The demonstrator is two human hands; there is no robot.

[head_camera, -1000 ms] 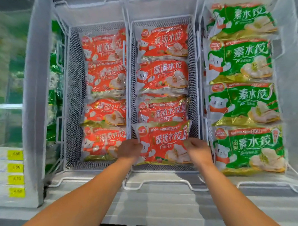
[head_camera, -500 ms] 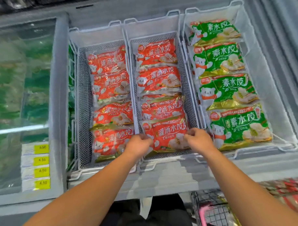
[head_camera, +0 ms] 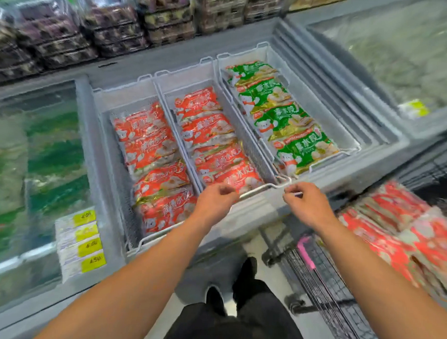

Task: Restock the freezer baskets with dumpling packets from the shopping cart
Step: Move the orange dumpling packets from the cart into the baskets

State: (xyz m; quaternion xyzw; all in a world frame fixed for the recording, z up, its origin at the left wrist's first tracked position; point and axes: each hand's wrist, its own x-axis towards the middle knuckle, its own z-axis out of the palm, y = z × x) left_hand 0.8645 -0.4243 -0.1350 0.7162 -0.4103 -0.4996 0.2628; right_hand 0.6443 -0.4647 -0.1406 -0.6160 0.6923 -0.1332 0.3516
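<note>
Three wire baskets are seen side by side in the open chest freezer (head_camera: 369, 159). The left basket (head_camera: 115, 191) and the middle basket (head_camera: 258, 155) are each lined with overlapping red dumpling packets (head_camera: 213, 128), and the right basket (head_camera: 344, 148) is lined with green dumpling packets (head_camera: 301, 146). All three rows appear filled from back to front, so the visible layer is judged largely done, though how deep the stacks go cannot be told. In the shopping cart (head_camera: 322, 282), at the lower right, a pile of red packets (head_camera: 392, 231) is still stacked, so a good part of the restocking is judged to be left.

No packet is held. The left hand (head_camera: 215, 200) is placed at the front rim of the middle basket, its fingers curled down over the wire handle (head_camera: 257, 189); whether the wire is actually gripped or only touched is blurred. The right hand (head_camera: 305, 201) is held just beside it, at the front corner where the middle and right baskets meet, and its grip is loosely curled with the fingertips at the wire. Motion blur prevents a firm clamp from being confirmed on either side.
</note>
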